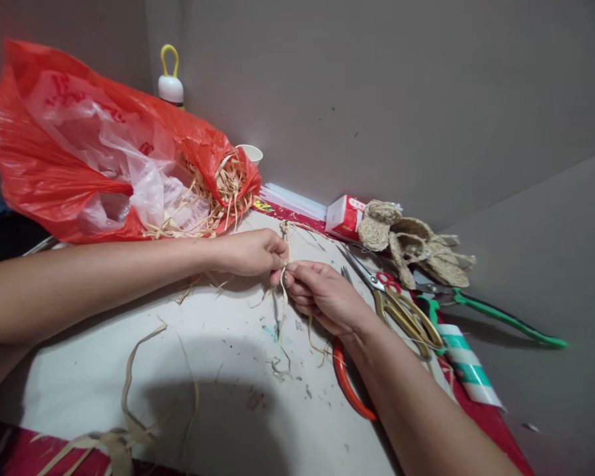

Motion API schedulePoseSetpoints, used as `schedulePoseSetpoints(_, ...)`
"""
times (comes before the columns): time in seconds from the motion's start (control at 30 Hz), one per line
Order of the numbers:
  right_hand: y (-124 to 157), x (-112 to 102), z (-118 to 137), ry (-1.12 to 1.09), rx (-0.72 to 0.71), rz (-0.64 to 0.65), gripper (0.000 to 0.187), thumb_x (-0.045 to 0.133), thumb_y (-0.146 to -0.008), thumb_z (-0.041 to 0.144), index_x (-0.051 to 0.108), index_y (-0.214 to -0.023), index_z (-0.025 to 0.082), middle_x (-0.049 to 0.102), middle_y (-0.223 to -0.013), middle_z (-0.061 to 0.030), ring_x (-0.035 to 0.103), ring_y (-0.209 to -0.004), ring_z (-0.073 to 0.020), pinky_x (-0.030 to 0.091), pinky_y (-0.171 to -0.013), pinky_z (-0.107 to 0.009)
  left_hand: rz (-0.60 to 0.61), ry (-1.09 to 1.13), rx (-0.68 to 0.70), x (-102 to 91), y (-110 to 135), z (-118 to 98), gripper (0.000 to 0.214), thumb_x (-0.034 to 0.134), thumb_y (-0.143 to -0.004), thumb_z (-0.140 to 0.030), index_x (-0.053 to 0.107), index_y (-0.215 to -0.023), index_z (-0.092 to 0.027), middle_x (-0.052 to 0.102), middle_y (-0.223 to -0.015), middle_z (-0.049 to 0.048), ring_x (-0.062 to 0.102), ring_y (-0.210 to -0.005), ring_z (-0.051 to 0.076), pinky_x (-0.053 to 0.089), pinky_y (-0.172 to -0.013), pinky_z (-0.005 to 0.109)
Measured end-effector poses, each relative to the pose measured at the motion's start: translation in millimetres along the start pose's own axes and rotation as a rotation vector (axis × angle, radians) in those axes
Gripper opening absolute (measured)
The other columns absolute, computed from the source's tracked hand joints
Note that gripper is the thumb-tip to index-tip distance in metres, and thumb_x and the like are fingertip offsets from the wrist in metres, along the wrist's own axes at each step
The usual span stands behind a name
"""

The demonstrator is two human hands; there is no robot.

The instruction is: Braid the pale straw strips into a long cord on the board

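Observation:
My left hand (256, 252) and my right hand (326, 296) meet over the white board, both with fingers pinched on thin raffia strands (283, 284). A short braided or knotted piece of raffia (285, 230) runs up from between the fingertips. Loose ends hang down from the pinch toward the board. Under my right forearm lies a tool with a red-orange handle (350, 390), mostly hidden. More raffia (116, 443) lies loose at the lower left.
At the left a red plastic bag (44, 152) spills raffia. A white cup (250, 154) and a yellow-looped bottle (170, 86) stand behind. To the right lie gold-handled scissors (401, 311), green-handled pliers (506, 317), woven straw pieces (416, 241), a red-white box (344, 217) and a striped roll (469, 363).

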State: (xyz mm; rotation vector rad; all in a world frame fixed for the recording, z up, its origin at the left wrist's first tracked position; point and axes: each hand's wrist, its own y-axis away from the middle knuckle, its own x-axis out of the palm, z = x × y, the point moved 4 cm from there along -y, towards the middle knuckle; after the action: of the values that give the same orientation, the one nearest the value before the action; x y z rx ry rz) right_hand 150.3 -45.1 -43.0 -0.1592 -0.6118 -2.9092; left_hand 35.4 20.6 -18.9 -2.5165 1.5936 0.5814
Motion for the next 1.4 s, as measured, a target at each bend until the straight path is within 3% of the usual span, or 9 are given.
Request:
schedulePoseSetpoints(0.23,-1,1,-4,0.051,0.016,-0.043,0.028,0.060,-0.078,0.037,0.052,-0.061,0.017,0.028,-0.041,0.0119,0.014,-0.036,-0.0030,0.009,-0.036,-0.018,0.111,0.320,-0.207,-0.6,2,2,0.018,0.048,-0.074,-0.013,0.059,-0.060,-0.014,0.046,-0.045,-0.0008,0.024,-0.035,0.006,0.015,-0.037,0.022)
schedulePoseSetpoints(0.43,1,5,-2,0.041,0.007,-0.051,0.026,0.062,-0.076,0.036,0.055,-0.062,0.015,0.027,-0.041,0.0121,0.013,-0.036,-0.0027,0.008,-0.036,-0.018,0.070,0.381,-0.286,9.4,1,4,0.018,0.044,-0.073,-0.012,0.054,-0.059,-0.014,0.053,-0.047,0.0020,0.030,-0.032,0.007,0.025,-0.034,0.022)
schedulePoseSetpoints(0.63,0,6,-4,-0.023,0.004,-0.032,0.034,0.062,-0.074,0.029,0.041,-0.051,0.018,0.026,-0.042,0.0117,0.012,-0.036,-0.0017,0.010,-0.034,-0.017,-0.073,0.233,-0.312,27.8,8,-1,0.009,0.041,-0.080,-0.013,0.044,-0.074,-0.018,0.058,-0.053,-0.0001,0.048,-0.036,0.010,0.038,-0.036,0.020)
schedulePoseSetpoints(0.97,-2,7,-7,-0.080,-0.024,-0.064,0.035,0.069,-0.068,0.025,0.040,-0.050,0.018,0.027,-0.040,0.0122,0.013,-0.035,-0.0012,0.012,-0.032,-0.015,-0.176,-0.046,-0.252,33.8,13,-1,0.010,0.043,-0.074,-0.012,0.041,-0.081,-0.019,0.060,-0.059,0.0002,0.055,-0.041,0.013,0.036,-0.035,0.018)
schedulePoseSetpoints(1.17,-1,3,-6,-0.119,-0.030,-0.047,0.030,0.072,-0.069,0.030,0.047,-0.058,0.017,0.024,-0.043,0.0134,0.010,-0.038,-0.0016,0.013,-0.034,-0.014,0.005,-0.003,-0.272,16.7,11,-14,0.007,0.048,-0.077,-0.020,0.053,-0.076,-0.015,0.059,-0.054,0.0013,0.053,-0.041,0.012,0.040,-0.041,0.022)
schedulePoseSetpoints(1.2,-1,3,-6,-0.122,-0.029,-0.042,0.029,0.071,-0.070,0.031,0.049,-0.060,0.017,0.023,-0.044,0.0135,0.010,-0.039,-0.0018,0.013,-0.034,-0.014,-0.021,-0.040,-0.271,8.9,9,-14,0.012,0.049,-0.078,-0.022,0.055,-0.071,-0.014,0.058,-0.052,0.0011,0.051,-0.041,0.012,0.039,-0.042,0.022)
schedulePoseSetpoints(1.3,-1,1,-6,-0.122,-0.014,-0.018,0.024,0.068,-0.074,0.033,0.055,-0.067,0.015,0.021,-0.046,0.0132,0.009,-0.040,-0.0023,0.012,-0.035,-0.013,-0.329,-0.120,-0.193,-15.3,5,-12,0.017,0.051,-0.078,-0.023,0.057,-0.065,-0.014,0.051,-0.049,-0.0024,0.043,-0.041,0.007,0.031,-0.043,0.020)
schedulePoseSetpoints(1.33,-1,0,-6,-0.120,-0.010,-0.009,0.023,0.067,-0.075,0.033,0.056,-0.068,0.014,0.021,-0.046,0.0131,0.009,-0.040,-0.0025,0.012,-0.035,-0.013,-0.354,-0.095,-0.182,-16.6,4,-9,0.016,0.051,-0.077,-0.022,0.057,-0.065,-0.014,0.051,-0.050,-0.0029,0.042,-0.042,0.007,0.030,-0.044,0.020)
schedulePoseSetpoints(1.4,-2,-1,-5,-0.119,-0.005,0.005,0.021,0.066,-0.076,0.031,0.057,-0.069,0.014,0.020,-0.047,0.0128,0.009,-0.041,-0.0027,0.011,-0.035,-0.013,-0.223,0.052,-0.209,-7.9,0,0,0.017,0.049,-0.078,-0.020,0.056,-0.064,-0.015,0.052,-0.052,-0.0021,0.043,-0.045,0.007,0.032,-0.047,0.020)
